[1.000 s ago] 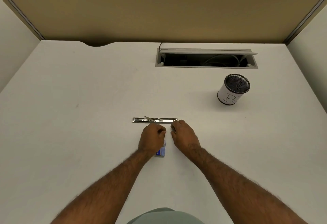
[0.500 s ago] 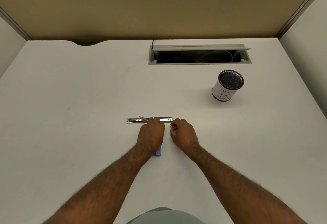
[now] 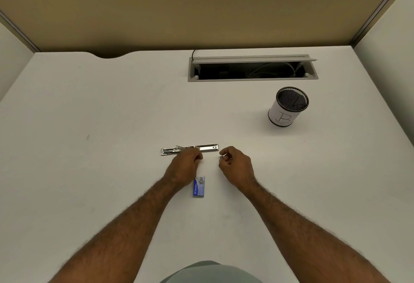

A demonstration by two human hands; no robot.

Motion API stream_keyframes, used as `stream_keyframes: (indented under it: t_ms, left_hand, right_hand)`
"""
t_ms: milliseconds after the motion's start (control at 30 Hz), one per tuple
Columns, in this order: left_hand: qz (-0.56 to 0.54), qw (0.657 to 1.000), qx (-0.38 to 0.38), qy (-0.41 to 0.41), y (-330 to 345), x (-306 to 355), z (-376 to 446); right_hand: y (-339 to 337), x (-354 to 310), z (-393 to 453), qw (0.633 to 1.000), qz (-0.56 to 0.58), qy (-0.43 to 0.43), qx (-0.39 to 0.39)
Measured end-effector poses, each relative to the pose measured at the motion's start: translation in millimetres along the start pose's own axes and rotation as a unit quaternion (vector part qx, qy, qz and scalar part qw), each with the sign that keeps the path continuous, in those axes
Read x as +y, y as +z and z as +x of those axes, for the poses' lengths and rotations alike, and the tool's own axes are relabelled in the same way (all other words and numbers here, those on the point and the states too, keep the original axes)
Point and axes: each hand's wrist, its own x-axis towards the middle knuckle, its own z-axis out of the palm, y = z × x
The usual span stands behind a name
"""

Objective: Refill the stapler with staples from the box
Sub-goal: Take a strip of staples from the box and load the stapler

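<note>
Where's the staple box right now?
In the head view, the staple box lies on the desk just below the left hand, nearer than the stapler.

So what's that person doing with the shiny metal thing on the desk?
That shiny thing is a stapler, opened out flat on the white desk. The left hand rests at its middle. The right hand pinches something small and silvery, probably staples, just right of it. The little blue staple box lies near the left wrist. No staples look loaded yet. A mesh pen cup stands off to the right.
</note>
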Motion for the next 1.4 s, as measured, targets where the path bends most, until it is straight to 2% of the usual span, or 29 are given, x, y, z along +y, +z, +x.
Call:
stream_keyframes:
  t_ms: [367, 633, 933, 1233, 1400]
  left_hand:
    - [0.121, 0.984, -0.038, 0.125, -1, 0, 12]
    - [0.231, 0.951, -0.098, 0.179, -6, 4, 21]
    - [0.268, 0.943, -0.125, 0.154, -5, 12, 28]
    - [0.263, 0.945, -0.141, 0.136, -5, 11, 26]
    - [0.214, 0.962, -0.140, 0.097, -4, 10, 28]
  right_hand:
    - [0, 3, 2, 1.000, 0.012, 0.017, -0.012]
    - [0, 5, 2, 1.000, 0.007, 0.013, -0.008]
    - [5, 5, 0, 0.996, -0.081, -0.030, -0.016]
    - [4, 7, 3, 0.996, -0.082, -0.027, -0.023]
    - [5, 8, 3, 0.996, -0.082, -0.030, -0.021]
